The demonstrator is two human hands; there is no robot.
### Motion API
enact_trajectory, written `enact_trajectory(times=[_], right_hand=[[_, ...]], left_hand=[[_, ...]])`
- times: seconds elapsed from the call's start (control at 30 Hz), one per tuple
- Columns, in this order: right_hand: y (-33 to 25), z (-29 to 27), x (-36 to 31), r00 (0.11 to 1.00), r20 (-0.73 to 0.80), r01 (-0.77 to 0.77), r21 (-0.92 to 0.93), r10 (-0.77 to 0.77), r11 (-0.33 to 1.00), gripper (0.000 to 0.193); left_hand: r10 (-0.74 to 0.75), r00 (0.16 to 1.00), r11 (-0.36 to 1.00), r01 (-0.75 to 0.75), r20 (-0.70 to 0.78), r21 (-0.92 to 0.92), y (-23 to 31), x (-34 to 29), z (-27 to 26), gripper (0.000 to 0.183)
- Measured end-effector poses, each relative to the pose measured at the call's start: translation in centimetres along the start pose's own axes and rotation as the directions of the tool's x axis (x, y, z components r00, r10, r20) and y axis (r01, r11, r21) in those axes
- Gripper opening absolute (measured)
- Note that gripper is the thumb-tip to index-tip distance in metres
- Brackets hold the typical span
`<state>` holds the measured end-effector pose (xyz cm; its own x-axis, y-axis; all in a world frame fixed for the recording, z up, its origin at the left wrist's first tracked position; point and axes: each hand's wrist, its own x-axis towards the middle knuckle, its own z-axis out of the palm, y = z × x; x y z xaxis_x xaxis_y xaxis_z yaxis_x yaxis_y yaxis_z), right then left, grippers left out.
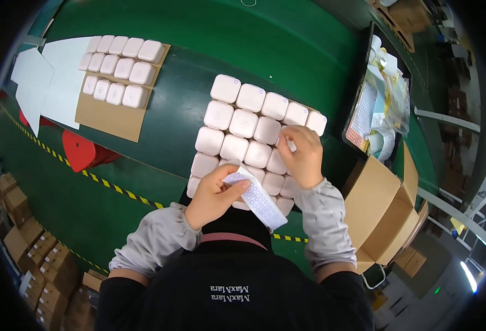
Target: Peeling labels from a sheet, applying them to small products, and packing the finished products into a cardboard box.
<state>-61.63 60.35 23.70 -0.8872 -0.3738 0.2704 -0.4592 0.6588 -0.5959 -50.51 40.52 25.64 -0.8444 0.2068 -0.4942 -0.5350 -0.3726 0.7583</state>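
My left hand (pixel 210 197) pinches a white sheet of round purple-ringed stickers (pixel 260 199) between thumb and fingers. The sheet slants down to the right over the near boxes. Several rows of pale pink, rounded-square boxes (pixel 243 123) lie close together on the green table in front of me. Small purple ring stickers (pixel 277 101) show at corners of the farthest row. My right hand (pixel 304 155) is over the right side of the boxes, just nearer than the farthest row. Its fingertips are drawn together; whatever is in them is hidden or too small to name.
More pink boxes (pixel 124 68) stand in rows on brown cardboard (pixel 108 117) at the far left, beside white sheets (pixel 66 71). A black tray (pixel 348 129) of sticker sheets and plastic bags is at the right. An open carton (pixel 372 212) stands close to my right arm. A red stool (pixel 79 150) is at the left.
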Motion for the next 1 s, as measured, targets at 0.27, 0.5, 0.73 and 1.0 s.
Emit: enact_trajectory(times=[0.27,0.5,0.73,1.0], right_hand=[[3.4,2.4,0.7,0.963,0.012,0.261,-0.301,-0.27,0.917,0.018],[3.7,2.4,0.6,0.953,0.042,0.298,-0.314,-0.301,0.901,0.019],[2.5,1.3,1.2,0.935,0.263,0.326,-0.377,-0.238,0.867,0.016],[-1.4,-1.1,1.0,0.92,0.374,0.313,-0.526,-0.115,0.791,0.024]], left_hand=[[-0.062,0.998,0.996,0.061,-0.015,-0.071,-0.8,-0.2,-1.9,0.024],[-0.046,0.999,0.997,0.045,-0.022,-0.06,-1.0,0.0,-2.1,0.024],[-0.023,1.0,0.999,0.022,-0.013,-0.041,-0.2,0.0,-2.4,0.024],[-0.005,0.997,0.993,-0.004,-0.073,-0.115,1.4,-1.0,-2.3,0.024]])
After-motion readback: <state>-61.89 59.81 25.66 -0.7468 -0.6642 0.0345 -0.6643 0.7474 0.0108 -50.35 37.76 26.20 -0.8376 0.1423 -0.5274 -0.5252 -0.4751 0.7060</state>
